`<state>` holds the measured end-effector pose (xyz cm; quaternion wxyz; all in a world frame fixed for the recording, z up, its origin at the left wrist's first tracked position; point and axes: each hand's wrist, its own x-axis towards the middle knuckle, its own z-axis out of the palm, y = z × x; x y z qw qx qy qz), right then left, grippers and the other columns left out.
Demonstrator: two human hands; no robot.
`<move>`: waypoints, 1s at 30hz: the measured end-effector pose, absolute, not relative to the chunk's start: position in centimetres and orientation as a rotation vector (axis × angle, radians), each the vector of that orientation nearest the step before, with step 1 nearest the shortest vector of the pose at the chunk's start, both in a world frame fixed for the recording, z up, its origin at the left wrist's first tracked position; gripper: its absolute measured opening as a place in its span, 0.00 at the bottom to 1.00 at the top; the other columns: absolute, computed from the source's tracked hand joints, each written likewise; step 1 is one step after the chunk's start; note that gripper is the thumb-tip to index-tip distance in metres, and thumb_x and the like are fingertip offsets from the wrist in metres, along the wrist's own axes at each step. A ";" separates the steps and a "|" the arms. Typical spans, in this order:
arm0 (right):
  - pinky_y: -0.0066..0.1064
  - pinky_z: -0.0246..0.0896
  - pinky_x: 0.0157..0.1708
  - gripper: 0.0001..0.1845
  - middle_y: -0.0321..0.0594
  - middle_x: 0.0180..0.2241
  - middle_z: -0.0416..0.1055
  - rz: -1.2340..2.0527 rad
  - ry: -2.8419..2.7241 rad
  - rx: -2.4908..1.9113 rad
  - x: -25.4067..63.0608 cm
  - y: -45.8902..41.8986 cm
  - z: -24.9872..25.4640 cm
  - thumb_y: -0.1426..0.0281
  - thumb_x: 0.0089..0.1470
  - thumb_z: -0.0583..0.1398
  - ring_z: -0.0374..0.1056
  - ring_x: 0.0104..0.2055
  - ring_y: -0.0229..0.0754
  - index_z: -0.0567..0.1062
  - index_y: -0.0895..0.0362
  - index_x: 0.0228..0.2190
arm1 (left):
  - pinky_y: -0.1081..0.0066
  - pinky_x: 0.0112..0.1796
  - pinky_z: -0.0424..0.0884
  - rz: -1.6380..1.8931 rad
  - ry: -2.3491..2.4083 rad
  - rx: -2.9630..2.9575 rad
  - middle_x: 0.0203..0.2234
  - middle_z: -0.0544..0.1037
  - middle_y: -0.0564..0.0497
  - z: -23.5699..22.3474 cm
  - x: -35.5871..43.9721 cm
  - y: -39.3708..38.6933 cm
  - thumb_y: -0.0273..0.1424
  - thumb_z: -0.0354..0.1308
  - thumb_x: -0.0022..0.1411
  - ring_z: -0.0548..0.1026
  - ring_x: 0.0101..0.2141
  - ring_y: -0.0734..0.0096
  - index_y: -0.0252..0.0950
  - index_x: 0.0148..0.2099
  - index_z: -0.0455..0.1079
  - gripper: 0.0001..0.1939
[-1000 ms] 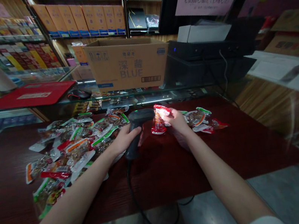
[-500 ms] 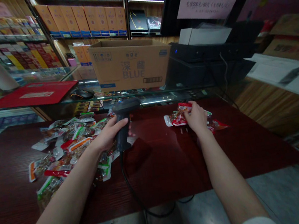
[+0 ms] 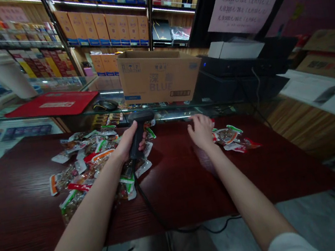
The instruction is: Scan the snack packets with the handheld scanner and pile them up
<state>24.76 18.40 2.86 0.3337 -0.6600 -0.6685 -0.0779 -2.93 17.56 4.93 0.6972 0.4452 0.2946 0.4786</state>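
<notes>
My left hand [image 3: 130, 142] is wrapped round the handle of a black barcode scanner [image 3: 138, 141], its head tilted up over the table and its cord trailing down. Beneath and left of that hand spreads a pile of snack packets [image 3: 95, 156], clear vacuum packs with green, orange and red ends. My right hand [image 3: 201, 130] hovers over the dark red table [image 3: 180, 183], fingers loosely curled and apart, with nothing visible in them. Just right of it lies a smaller group of snack packets [image 3: 228, 134], partly hidden behind the hand.
A cardboard box [image 3: 161, 77] stands on the glass counter behind the table. To its left are a computer mouse [image 3: 104, 105], a red mat [image 3: 55, 105] and a white cup [image 3: 9, 74]. A black printer [image 3: 240, 64] is at the back right. The scanner cord [image 3: 151, 207] crosses the table's front edge.
My right hand has put the red packet down on the right-hand group, let go and moved back left. My left hand has drawn the scanner left, over the large pile.
</notes>
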 end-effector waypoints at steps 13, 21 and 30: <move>0.44 0.69 0.48 0.20 0.46 0.52 0.69 1.332 -1.168 -1.556 12.2 28.4 0.9 0.62 0.61 0.59 0.69 0.50 0.46 0.70 0.58 0.52 | 0.77 0.12 0.57 1.093 0.732 1.031 0.16 0.67 0.55 3.7 -3.2 18.1 0.61 0.53 0.55 0.61 0.12 0.80 0.34 0.33 0.65 0.31; 0.33 0.75 0.42 0.18 0.36 0.38 0.74 1.442 -0.921 -1.161 20.4 21.5 2.4 0.87 0.49 0.57 0.75 0.39 0.37 0.67 0.55 0.37 | 0.77 0.12 0.57 1.073 0.763 1.086 0.17 0.68 0.55 4.9 -2.3 16.9 0.61 0.53 0.55 0.62 0.12 0.78 0.33 0.36 0.65 0.32; 0.35 0.76 0.35 0.30 0.37 0.47 0.75 1.399 -0.787 -0.856 30.6 14.1 1.7 0.82 0.41 0.63 0.78 0.43 0.46 0.66 0.47 0.45 | 0.77 0.12 0.59 0.981 0.750 1.209 0.19 0.69 0.55 5.5 1.2 14.4 0.61 0.55 0.54 0.63 0.13 0.79 0.33 0.39 0.67 0.33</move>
